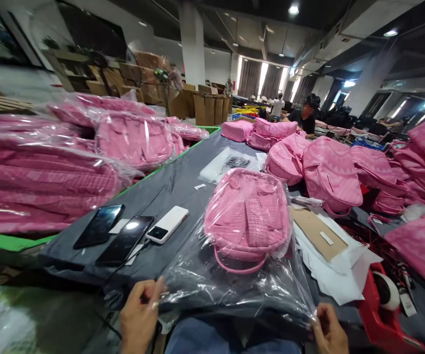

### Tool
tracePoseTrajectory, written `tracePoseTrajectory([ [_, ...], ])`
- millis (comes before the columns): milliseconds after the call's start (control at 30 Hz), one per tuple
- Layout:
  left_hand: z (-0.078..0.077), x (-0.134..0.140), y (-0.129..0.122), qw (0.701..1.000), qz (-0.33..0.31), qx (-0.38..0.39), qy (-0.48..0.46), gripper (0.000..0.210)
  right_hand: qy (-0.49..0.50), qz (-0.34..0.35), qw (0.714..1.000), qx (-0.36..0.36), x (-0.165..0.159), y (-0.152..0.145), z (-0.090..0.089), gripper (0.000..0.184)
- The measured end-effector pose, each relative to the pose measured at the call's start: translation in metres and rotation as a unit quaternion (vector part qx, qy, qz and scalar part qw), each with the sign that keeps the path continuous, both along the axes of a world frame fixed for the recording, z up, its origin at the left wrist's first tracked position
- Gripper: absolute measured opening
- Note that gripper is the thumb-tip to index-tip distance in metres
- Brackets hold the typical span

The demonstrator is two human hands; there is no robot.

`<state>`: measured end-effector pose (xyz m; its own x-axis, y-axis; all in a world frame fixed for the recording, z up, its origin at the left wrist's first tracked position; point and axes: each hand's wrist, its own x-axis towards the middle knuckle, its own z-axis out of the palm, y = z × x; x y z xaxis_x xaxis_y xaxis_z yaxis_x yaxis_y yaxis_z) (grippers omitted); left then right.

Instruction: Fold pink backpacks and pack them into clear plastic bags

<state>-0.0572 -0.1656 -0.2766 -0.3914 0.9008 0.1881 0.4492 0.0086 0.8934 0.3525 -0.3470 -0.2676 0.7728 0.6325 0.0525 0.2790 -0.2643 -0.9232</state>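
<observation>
From my end I see the left hand (138,314) off the table's near edge, thumb and finger brought together on one corner of the plastic sleeve (230,290). The right hand (328,327) pinches the opposite corner, thumb against finger, so I have the near end spread wide between the two. The bag (247,216) lies inside the sleeve on the table (181,184), set back from the near edge, its handle loop toward me — neither hand touches it directly.

Along the table's left edge I have a black phone (99,226), a second phone (126,241) and a white power bank (168,221). Past that edge, wrapped bags (46,182) fill a green-rimmed bin (16,242). Right of the sleeve I make out papers (339,282) with a brown card (319,233) on top, and a red tape dispenser (380,314) near the near right corner. Unwrapped pink bags (330,169) crowd the right side toward the far end — a person in black (304,118) is beyond them.
</observation>
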Motion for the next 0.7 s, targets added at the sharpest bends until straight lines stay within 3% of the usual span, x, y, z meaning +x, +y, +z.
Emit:
tracePoseTrajectory([
  [133, -0.011, -0.001, -0.008, 0.991, -0.027, -0.106, -0.072, 0.060, 0.046, -0.062, 0.997, -0.017, 0.009, -0.013, 0.008, 0.065],
  [200, -0.019, -0.004, -0.013, 0.989, -0.027, -0.131, -0.065, 0.056, 0.139, -0.047, 0.988, -0.036, 0.003, -0.018, 0.005, 0.072],
  [267, -0.026, -0.007, -0.020, 0.991, -0.010, -0.134, -0.030, 0.055, 0.290, 0.013, 0.954, -0.075, -0.016, -0.022, -0.002, 0.080],
  [333, -0.030, -0.009, -0.025, 0.995, -0.019, -0.092, 0.021, 0.060, 0.427, 0.098, 0.893, -0.101, -0.046, -0.022, -0.008, 0.086],
  [400, -0.029, -0.011, -0.027, 0.996, -0.053, -0.008, 0.069, 0.059, 0.496, 0.163, 0.847, -0.099, -0.078, -0.015, -0.009, 0.087],
  [433, -0.027, -0.011, -0.027, 0.993, -0.070, 0.034, 0.089, 0.056, 0.507, 0.174, 0.840, -0.084, -0.092, -0.008, -0.007, 0.086],
  [533, -0.021, -0.014, -0.024, 0.981, -0.102, 0.097, 0.131, 0.043, 0.471, 0.125, 0.873, -0.002, -0.115, 0.017, 0.005, 0.078],
  [633, -0.024, -0.022, -0.021, 0.975, -0.115, 0.122, 0.147, 0.037, 0.378, 0.075, 0.920, 0.065, -0.109, 0.038, 0.015, 0.075],
  [700, -0.031, -0.027, -0.019, 0.968, -0.125, 0.145, 0.164, 0.036, 0.308, 0.070, 0.946, 0.071, -0.097, 0.042, 0.017, 0.064],
])
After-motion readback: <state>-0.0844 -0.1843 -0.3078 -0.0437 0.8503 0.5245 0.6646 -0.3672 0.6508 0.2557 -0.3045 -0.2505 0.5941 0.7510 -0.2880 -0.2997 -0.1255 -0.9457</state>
